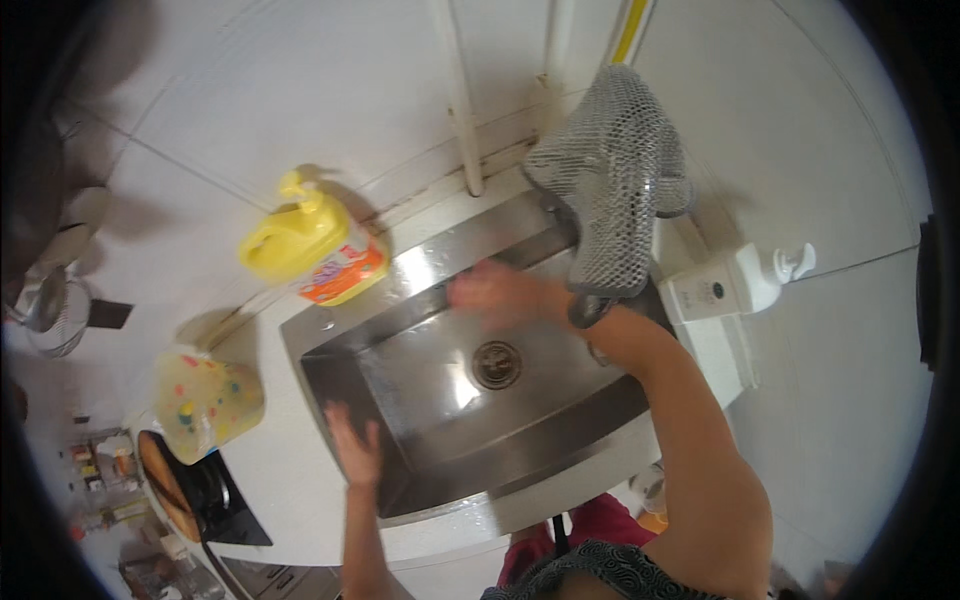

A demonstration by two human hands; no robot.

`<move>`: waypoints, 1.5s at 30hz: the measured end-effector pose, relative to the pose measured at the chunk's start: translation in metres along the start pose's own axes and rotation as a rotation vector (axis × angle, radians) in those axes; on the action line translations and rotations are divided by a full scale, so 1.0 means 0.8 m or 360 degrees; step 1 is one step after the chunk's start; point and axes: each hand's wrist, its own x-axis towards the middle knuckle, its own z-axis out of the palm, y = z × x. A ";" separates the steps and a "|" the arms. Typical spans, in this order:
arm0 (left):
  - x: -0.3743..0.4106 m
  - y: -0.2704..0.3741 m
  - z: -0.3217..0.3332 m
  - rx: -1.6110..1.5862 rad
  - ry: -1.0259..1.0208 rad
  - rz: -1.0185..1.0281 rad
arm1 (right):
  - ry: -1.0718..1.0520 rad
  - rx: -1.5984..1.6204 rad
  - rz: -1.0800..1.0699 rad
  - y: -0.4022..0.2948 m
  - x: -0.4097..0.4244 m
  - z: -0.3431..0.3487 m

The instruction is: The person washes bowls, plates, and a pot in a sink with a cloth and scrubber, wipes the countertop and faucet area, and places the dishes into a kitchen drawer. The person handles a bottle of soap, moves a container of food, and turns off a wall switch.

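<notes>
A stainless steel sink [427,382] with a round drain strainer [496,365] lies before me. Over its far side, my right hand [502,292] is blurred; something pinkish shows at its fingertips, too blurred to name, so its grip is unclear. My left hand [354,450] has its fingers apart at the sink's left wall and holds nothing. Above my right forearm, a grey mesh cloth [619,180] hangs in front of the sink's far right corner, covering part of the rim. Behind the sink's left part stands a yellow jug-shaped detergent bottle [322,251] with a pump top.
A white pump bottle [720,286] is at the right end of the counter [292,480]. On the left stand a spotted translucent container [210,401] and, beyond it, a black hob [225,502] with a round wooden item [166,484]. White pipes [463,112] run down the tiled wall.
</notes>
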 end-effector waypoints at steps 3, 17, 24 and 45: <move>0.102 -0.046 0.032 0.0313 0.0373 0.0050 | 0.0202 0.0191 0.0416 -0.012 -0.065 -0.002; 0.047 0.162 0.105 -0.0075 -0.0832 0.0346 | 0.1111 -0.0651 0.0837 -0.048 -0.176 -0.054; -0.063 0.124 0.045 0.0097 -0.0878 -0.0112 | 0.0701 -0.0766 0.1159 -0.035 -0.193 -0.082; 0.061 -0.153 -0.246 0.1060 0.0631 -0.0181 | 0.0498 0.0144 0.0722 -0.128 0.230 0.347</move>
